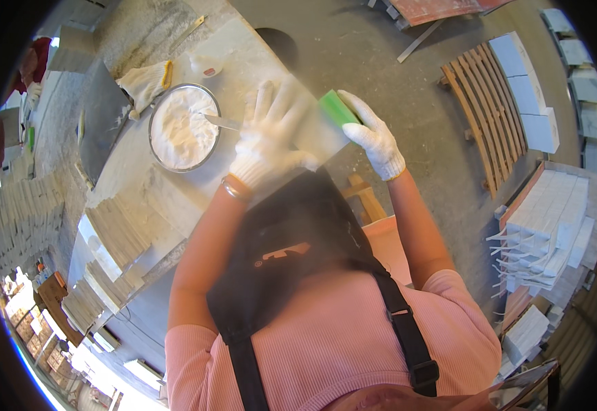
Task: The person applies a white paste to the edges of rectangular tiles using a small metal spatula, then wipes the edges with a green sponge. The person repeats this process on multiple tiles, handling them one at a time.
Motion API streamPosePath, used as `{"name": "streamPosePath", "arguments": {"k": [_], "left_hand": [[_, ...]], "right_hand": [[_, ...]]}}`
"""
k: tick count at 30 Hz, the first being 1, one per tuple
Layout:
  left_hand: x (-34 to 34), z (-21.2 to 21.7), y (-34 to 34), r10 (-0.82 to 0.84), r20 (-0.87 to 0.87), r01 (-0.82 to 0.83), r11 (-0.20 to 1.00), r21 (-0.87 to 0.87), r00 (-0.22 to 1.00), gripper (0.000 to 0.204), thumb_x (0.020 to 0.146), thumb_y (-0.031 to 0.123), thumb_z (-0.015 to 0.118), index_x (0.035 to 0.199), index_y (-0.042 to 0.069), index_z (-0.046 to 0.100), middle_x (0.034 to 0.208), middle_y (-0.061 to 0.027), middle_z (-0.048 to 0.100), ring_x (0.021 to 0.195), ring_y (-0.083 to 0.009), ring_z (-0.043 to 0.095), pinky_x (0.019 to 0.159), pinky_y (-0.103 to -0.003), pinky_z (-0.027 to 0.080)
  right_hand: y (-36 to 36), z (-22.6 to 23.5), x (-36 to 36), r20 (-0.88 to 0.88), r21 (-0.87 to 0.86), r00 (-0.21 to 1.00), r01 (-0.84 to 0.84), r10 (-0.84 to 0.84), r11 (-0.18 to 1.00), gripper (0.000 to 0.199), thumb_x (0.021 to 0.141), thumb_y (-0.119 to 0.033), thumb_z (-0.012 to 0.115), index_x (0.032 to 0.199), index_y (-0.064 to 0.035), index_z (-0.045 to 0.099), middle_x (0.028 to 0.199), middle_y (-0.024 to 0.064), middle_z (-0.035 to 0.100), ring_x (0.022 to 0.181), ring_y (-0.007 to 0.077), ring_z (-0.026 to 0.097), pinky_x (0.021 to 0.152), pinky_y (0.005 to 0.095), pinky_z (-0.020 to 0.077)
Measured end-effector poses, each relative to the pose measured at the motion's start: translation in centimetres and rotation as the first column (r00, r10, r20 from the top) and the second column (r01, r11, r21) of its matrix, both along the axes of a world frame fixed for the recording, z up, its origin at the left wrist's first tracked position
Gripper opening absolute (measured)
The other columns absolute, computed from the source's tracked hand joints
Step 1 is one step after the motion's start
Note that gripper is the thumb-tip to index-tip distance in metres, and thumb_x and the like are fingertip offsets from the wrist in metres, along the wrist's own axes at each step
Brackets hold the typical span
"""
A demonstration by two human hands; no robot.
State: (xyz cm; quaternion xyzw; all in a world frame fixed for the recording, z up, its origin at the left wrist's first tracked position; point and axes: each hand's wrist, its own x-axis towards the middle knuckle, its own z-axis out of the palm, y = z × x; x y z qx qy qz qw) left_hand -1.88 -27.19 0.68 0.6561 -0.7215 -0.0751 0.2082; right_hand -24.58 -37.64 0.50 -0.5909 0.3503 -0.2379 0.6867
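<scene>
Both my hands wear white knit gloves. My left hand [267, 140] is spread, palm toward the work table [165, 198] near its right corner, and slightly blurred. I cannot tell whether it touches the surface. In my right hand [377, 137], just beyond that corner, a green block [338, 108] is gripped between thumb and fingers. Left of my left hand stands a round bowl [184, 170] filled with a white powdery or pasty material [180, 130]. A flat metal blade [224, 122] rests over the bowl's rim, its other end hidden by my left hand.
A loose white glove [146, 83] lies behind the bowl, beside a dark panel [102, 123]. Stacked pale strips [117, 233] line the table's left side. To the right are a wooden slatted pallet [484, 116] and stacked white blocks [548, 212]. Another person's gloved hand [34, 90] shows far left.
</scene>
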Motion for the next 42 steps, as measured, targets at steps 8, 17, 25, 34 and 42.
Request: {"name": "streamPosePath", "arguments": {"k": [8,17,25,34,42], "left_hand": [[0.2,0.1,-0.3,-0.016,-0.028,0.017,1.000,0.017,0.999,0.114,0.066,0.087,0.066,0.148,0.009,0.056,0.164,-0.0214,0.038,0.149,-0.0557,0.030,0.120,-0.065,0.028],[0.3,0.0,-0.2,-0.015,-0.008,0.015,0.999,0.039,1.000,0.114,0.067,0.088,0.065,0.148,0.009,0.056,0.164,-0.0220,0.038,0.150,-0.0563,0.028,0.120,-0.065,0.030],[0.5,-0.3,-0.4,-0.031,-0.014,0.032,0.999,0.019,0.999,0.115,0.067,0.090,0.063,0.149,0.010,0.055,0.164,-0.0224,0.038,0.147,-0.0578,0.030,0.119,-0.066,0.029],[0.2,-0.3,-0.4,-0.033,-0.029,0.033,0.999,0.007,0.999,0.116,0.065,0.089,0.065,0.150,0.010,0.055,0.164,-0.0222,0.037,0.147,-0.0574,0.030,0.119,-0.066,0.030],[0.4,-0.3,-0.4,-0.024,-0.001,0.024,1.000,0.006,1.000,0.115,0.065,0.088,0.066,0.149,0.010,0.055,0.163,-0.0222,0.039,0.146,-0.0563,0.033,0.117,-0.066,0.032]], "right_hand": [[0.6,0.0,-1.6,0.014,-0.092,0.996,-0.081,0.083,0.992,0.081,0.089,-0.036,0.070,0.156,0.0019,0.045,0.157,0.0140,0.051,0.146,0.0245,0.045,0.120,0.0382,0.0344],[-0.1,0.5,-1.6,0.081,0.122,0.994,-0.077,0.067,0.990,0.079,0.088,-0.031,0.068,0.156,0.0018,0.045,0.156,0.0136,0.052,0.146,0.0245,0.046,0.122,0.0385,0.0323],[-0.4,-0.1,0.3,0.057,0.157,0.998,-0.002,-0.007,0.988,0.082,0.087,-0.032,0.070,0.157,0.0030,0.044,0.155,0.0146,0.053,0.145,0.0251,0.047,0.121,0.0380,0.0350],[0.6,-0.6,0.2,0.071,0.029,0.996,0.051,-0.053,0.998,0.083,0.087,-0.033,0.072,0.156,0.0022,0.045,0.154,0.0131,0.054,0.142,0.0240,0.049,0.119,0.0363,0.0367],[0.6,0.7,-1.6,0.084,0.076,0.996,-0.032,0.026,0.997,0.081,0.085,-0.031,0.071,0.155,0.0011,0.047,0.154,0.0131,0.055,0.142,0.0241,0.050,0.119,0.0366,0.0369]]}}
